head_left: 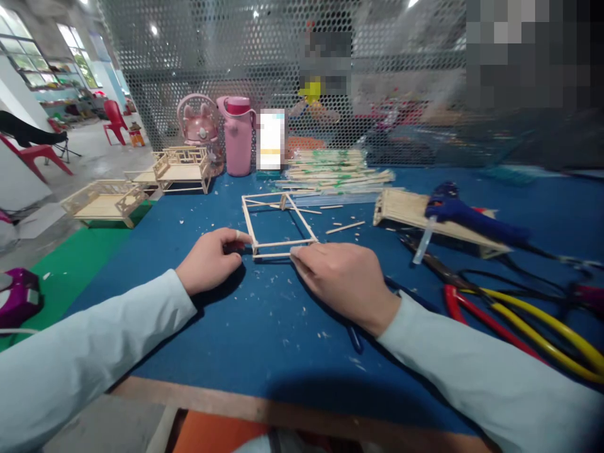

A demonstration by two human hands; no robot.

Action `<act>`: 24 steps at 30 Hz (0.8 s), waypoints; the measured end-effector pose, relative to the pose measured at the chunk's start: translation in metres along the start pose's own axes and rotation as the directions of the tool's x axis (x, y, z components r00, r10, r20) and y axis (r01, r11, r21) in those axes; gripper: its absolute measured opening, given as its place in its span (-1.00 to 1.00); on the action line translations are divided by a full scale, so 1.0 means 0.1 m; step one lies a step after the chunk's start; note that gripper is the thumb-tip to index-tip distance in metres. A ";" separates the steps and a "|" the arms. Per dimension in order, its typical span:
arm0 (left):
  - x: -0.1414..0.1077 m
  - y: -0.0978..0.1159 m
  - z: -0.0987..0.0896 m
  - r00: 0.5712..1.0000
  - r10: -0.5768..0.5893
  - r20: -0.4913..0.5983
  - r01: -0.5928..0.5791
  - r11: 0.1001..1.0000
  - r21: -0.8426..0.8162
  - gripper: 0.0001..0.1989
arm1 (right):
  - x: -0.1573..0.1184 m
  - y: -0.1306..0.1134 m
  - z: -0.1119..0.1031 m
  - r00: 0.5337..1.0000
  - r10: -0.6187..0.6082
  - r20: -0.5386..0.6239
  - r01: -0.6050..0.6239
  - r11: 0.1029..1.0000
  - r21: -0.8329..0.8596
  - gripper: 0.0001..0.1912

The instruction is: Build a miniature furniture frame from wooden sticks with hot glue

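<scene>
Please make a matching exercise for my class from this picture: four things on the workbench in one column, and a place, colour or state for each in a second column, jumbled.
Things
1. Stick frame
2. Glue gun
3. Tall bottle
4. Bundled sticks

Descriptions
A. Pink, standing upright in front of the mesh screen
B. Pale with green marks, lying in a heap
C. Has the left hand at one near corner and the right hand at the other
D. Dark blue, lying across a pale wooden piece

Right pairs: 1-C, 2-D, 3-A, 4-B
</scene>
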State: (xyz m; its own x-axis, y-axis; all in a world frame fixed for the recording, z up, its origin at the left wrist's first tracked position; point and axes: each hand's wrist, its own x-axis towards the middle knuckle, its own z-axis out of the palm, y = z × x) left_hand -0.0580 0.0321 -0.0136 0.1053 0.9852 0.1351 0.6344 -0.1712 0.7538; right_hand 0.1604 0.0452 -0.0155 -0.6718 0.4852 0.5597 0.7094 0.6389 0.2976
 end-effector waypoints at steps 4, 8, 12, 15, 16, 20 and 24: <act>-0.02 -0.02 0.02 0.998 0.045 0.038 -0.045 0.999 0.001 -0.65 | -0.02 0.02 0.02 0.999 0.029 0.031 -0.029 1.000 0.004 -0.77; -0.03 -0.01 0.07 0.999 0.052 0.012 -0.052 0.998 0.034 -0.69 | -0.04 0.03 0.03 0.997 0.060 0.041 -0.060 0.998 0.009 -0.77; -0.04 0.01 0.11 0.999 0.022 -0.043 -0.019 0.998 0.059 -0.72 | -0.05 0.03 0.03 0.994 0.093 0.054 -0.092 0.996 -0.009 -0.74; -0.05 0.02 0.13 0.998 0.012 -0.067 -0.008 0.998 0.062 -0.75 | -0.06 0.03 0.03 0.994 0.111 0.019 -0.110 0.993 -0.030 -0.73; -0.06 0.02 0.14 0.997 0.010 -0.073 -0.005 0.998 0.065 -0.75 | -0.06 0.02 0.02 0.993 0.116 0.009 -0.115 0.993 -0.031 -0.74; -0.06 0.02 0.16 0.996 0.017 -0.083 -0.012 0.998 0.058 -0.77 | -0.05 0.02 0.03 0.992 0.127 0.019 -0.127 0.992 -0.001 -0.78; -0.07 0.05 0.15 0.997 0.026 -0.075 -0.022 0.999 0.048 -0.84 | -0.04 0.01 0.04 0.989 0.133 0.061 -0.135 0.990 0.030 -0.80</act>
State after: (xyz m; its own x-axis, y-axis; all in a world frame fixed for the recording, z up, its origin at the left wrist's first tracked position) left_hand -0.0439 0.0245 -0.0210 0.0638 0.9772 0.2023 0.6681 -0.1924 0.7187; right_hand 0.1628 0.0470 -0.0205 -0.5835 0.6010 0.5462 0.7867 0.5852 0.1965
